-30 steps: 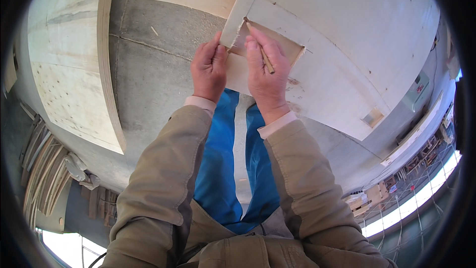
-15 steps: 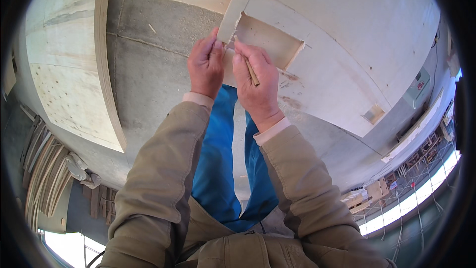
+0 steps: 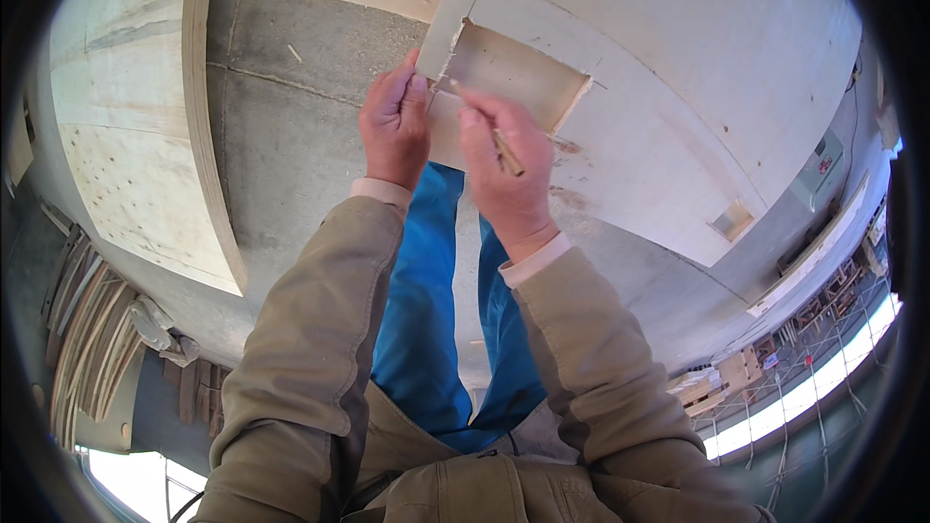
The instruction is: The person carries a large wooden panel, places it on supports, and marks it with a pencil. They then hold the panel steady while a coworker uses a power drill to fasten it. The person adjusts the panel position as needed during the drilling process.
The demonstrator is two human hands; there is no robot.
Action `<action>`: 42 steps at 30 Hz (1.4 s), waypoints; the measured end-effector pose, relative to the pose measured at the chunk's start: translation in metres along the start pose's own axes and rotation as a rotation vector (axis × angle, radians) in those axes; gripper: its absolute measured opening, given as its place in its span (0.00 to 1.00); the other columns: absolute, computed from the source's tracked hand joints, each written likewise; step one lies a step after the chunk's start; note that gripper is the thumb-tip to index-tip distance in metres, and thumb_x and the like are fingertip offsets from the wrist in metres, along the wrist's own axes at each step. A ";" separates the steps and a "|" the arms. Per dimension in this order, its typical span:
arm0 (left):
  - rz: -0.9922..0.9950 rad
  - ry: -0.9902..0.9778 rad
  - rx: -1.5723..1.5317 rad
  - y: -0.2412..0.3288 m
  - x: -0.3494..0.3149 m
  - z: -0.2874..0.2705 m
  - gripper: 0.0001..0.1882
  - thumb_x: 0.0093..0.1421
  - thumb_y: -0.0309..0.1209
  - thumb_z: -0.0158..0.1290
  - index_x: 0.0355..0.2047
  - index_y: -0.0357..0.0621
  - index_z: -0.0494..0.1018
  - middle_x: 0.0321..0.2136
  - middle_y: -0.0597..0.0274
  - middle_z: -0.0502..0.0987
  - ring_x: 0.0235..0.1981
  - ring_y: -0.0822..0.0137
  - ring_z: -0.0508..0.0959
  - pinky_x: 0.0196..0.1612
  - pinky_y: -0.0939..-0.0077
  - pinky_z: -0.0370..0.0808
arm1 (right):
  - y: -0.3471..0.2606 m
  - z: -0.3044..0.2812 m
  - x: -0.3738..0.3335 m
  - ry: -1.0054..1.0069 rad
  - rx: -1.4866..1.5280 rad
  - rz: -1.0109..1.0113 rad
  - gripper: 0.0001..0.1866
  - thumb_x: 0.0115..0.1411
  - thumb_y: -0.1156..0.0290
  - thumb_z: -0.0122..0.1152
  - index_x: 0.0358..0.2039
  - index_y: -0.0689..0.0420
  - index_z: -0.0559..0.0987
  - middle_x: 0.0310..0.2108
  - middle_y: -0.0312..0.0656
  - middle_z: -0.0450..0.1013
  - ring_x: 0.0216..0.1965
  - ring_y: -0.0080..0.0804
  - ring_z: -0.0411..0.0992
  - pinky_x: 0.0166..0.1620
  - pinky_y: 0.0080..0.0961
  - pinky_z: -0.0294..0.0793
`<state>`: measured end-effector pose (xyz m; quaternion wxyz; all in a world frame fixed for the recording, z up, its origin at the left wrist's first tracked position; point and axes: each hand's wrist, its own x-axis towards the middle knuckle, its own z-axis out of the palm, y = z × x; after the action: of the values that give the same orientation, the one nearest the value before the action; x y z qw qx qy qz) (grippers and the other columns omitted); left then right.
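A pale plywood sheet (image 3: 668, 68) lies in front of me, with a rough-edged rectangular cutout (image 3: 518, 68) near its left side. My left hand (image 3: 395, 126) is closed on the sheet's left edge, its thumb on top beside the cutout. In the fingers of my right hand (image 3: 509, 155) is a slim wooden pencil (image 3: 506, 152), its back end sticking out below the index finger. The front end of the pencil lies near the cutout's lower left corner, close to my left thumb. Whether it touches the wood I cannot tell.
Another plywood panel (image 3: 126, 136) with a thick layered edge stands to the left. Curved wood strips (image 3: 87, 339) are stacked at the lower left. A smaller square hole (image 3: 731, 221) sits near the sheet's right corner. Wood scraps (image 3: 736, 373) and netting lie at the lower right.
My right hand has shifted slightly right and down, and the pencil lies more slanted. My left hand and the sheet's near edge appear slightly further left.
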<state>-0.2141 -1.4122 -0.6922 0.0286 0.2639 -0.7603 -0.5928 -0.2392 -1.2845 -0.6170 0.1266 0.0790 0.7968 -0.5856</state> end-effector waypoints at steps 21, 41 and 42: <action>-0.049 0.009 -0.089 0.001 -0.002 0.003 0.15 0.66 0.24 0.52 0.51 0.41 0.78 0.37 0.59 0.79 0.39 0.70 0.77 0.44 0.77 0.74 | 0.018 -0.006 0.042 -0.027 -0.318 -0.397 0.10 0.62 0.76 0.60 0.45 0.58 0.81 0.38 0.45 0.78 0.39 0.43 0.75 0.43 0.33 0.76; 0.007 0.012 0.019 0.008 0.000 0.001 0.15 0.64 0.25 0.52 0.51 0.40 0.78 0.35 0.58 0.79 0.37 0.69 0.78 0.44 0.75 0.74 | -0.006 -0.059 0.014 -0.023 -0.353 -0.199 0.07 0.60 0.78 0.60 0.39 0.59 0.80 0.32 0.47 0.76 0.35 0.46 0.76 0.39 0.33 0.76; -0.008 0.015 0.007 0.008 0.000 0.001 0.15 0.64 0.25 0.52 0.51 0.40 0.78 0.35 0.58 0.79 0.37 0.69 0.78 0.44 0.75 0.74 | -0.009 -0.051 0.010 -0.092 -0.212 -0.171 0.06 0.60 0.77 0.60 0.39 0.59 0.80 0.33 0.47 0.77 0.35 0.46 0.76 0.39 0.33 0.76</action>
<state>-0.2170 -1.4098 -0.6854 0.0311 0.2716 -0.7610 -0.5883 -0.2564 -1.2386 -0.5975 0.1202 -0.0301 0.8514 -0.5096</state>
